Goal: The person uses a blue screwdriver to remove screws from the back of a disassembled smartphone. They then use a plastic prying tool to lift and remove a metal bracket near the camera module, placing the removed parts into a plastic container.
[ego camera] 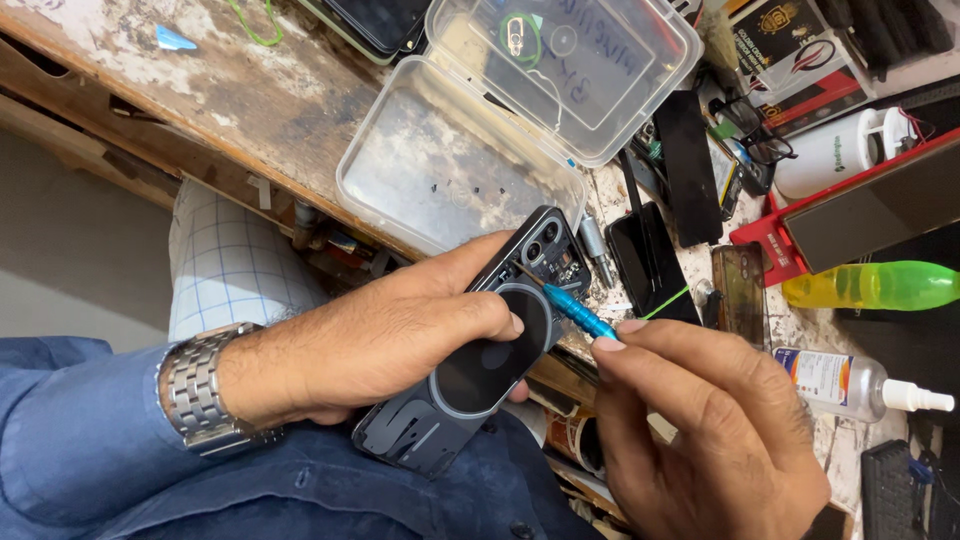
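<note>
Head view. The left hand [390, 335] grasps an opened smartphone [485, 350] at frame centre, back cover off, dark inner plates and a round coil ring exposed. The thumb lies across the ring; the other fingers are hidden beneath the phone body. The phone's lower end overlaps a blue sleeve, and its camera end points to the upper right, over the desk [240, 90] edge. A metal wristwatch [200, 390] sits on the left wrist.

The right hand [700, 420], lower right of the frame, pinches a blue screwdriver [575, 310] between thumb and fingertips. The tip meets the phone near the camera module; the exact screw is too small to make out. The lower part of the hand is cut off by the frame edge.

Just above the phone, an open clear plastic box [450, 165] rests on the worn desk, lid hinged back toward the top of the frame. A few tiny dark specks lie in its tray; whether they are screws cannot be told.

Right of centre: a dark phone [650, 260] lying flat, a yellow-green bottle [870, 285], and a white spray bottle [850, 380]. The clutter at the upper right is crowded and partly cut off.
</note>
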